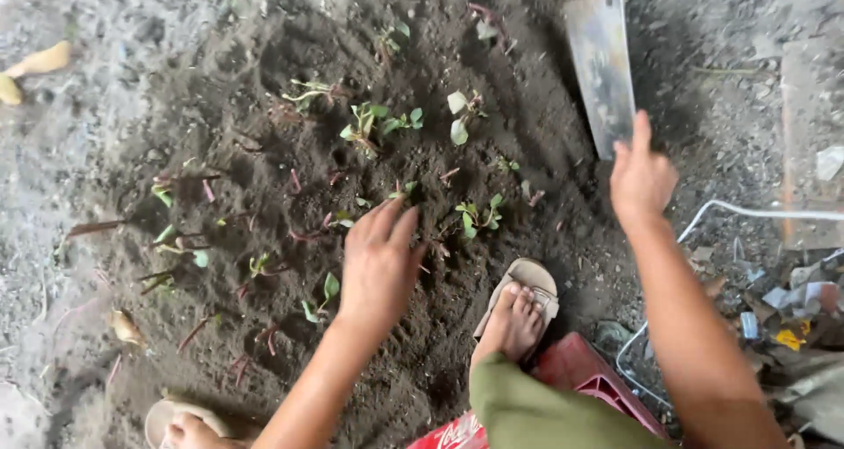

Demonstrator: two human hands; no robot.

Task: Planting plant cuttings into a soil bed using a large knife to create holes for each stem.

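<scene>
The left hand (380,260) lies flat, fingers together, pressing dark soil (492,106) beside a small seedling (475,216), while the right hand (640,178) grips a broad metal blade (600,62) at far right. Gentle, even pressure close to the stems looks best here. The seedlings are tiny, green-leaved and pink-stemmed, dotted across the loose bed.

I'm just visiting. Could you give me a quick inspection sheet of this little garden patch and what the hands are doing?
Surface: dark loose soil, grey ground around it.
Job's things: small seedlings stuck in the soil; flat metal blade held by the right hand.
Clutter: scraps and rubbish at right.
Hands: left hand open, fingers pressing soil.
Cables: white cord at right.
Surroundings: sandalled foot, red crate.
</scene>
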